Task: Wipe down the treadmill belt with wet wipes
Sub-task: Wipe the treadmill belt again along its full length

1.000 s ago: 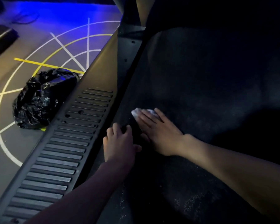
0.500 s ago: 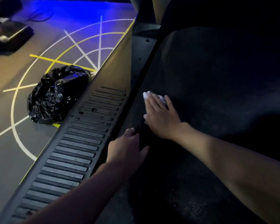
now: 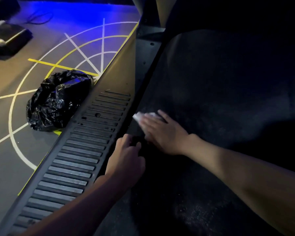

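Note:
The dark treadmill belt [image 3: 220, 99] fills the right of the head view. My right hand [image 3: 162, 132] lies flat on the belt near its left edge, fingers pressing a white wet wipe [image 3: 140, 116] that sticks out past the fingertips. My left hand [image 3: 126, 160] rests palm down at the seam between the belt and the ribbed side rail [image 3: 78, 160], fingers curled, holding nothing that I can see.
A crumpled black plastic bag [image 3: 58, 101] lies on the floor just left of the rail. White and yellow lines mark the grey floor [image 3: 15, 116]. Dark equipment [image 3: 5, 36] sits at the far left. The treadmill's front frame [image 3: 146, 41] rises at the top.
My right hand slid the wipe forward along the belt's left edge, then back toward the rail. My left hand stayed at the seam. The view shifted a little.

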Available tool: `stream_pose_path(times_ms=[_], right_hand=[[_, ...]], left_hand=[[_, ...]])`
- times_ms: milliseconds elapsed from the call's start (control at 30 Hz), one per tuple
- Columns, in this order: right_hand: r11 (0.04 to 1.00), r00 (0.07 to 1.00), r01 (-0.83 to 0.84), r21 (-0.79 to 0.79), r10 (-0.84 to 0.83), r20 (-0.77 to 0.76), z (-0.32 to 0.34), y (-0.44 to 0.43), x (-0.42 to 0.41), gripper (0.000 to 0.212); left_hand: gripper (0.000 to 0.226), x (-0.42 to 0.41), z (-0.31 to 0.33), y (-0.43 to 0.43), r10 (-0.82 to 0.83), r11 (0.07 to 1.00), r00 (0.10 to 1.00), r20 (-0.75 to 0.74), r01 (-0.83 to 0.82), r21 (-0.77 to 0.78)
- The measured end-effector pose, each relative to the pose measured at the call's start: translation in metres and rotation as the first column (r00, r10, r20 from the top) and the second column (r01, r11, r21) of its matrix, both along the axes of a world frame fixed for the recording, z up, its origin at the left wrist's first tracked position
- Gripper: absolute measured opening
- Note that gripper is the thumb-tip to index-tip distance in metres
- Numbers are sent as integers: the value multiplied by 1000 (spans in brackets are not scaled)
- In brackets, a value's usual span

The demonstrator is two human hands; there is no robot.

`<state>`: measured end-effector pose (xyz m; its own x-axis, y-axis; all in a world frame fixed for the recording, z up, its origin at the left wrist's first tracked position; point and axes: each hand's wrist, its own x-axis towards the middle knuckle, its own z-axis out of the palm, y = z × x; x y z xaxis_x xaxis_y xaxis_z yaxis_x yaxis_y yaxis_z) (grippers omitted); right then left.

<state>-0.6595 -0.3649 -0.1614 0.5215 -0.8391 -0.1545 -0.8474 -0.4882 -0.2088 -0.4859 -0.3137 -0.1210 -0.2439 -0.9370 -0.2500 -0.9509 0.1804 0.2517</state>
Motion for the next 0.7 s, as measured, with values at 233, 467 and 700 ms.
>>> stream_pose_path(times_ms=[233, 467, 700], right_hand=[[992, 992, -128, -21, 128, 4, -3, 45, 8, 62], [1000, 998, 14, -20, -15, -63, 0, 65, 7, 65], [973, 970, 232, -1, -232, -73, 9, 59, -21, 67]], left_hand=[[62, -1, 4, 21, -19, 999, 998, 62, 18, 29], [102, -13, 11, 31, -59, 989, 986, 157, 36, 143], [81, -27, 21, 29, -112, 989, 951, 289, 76, 130]])
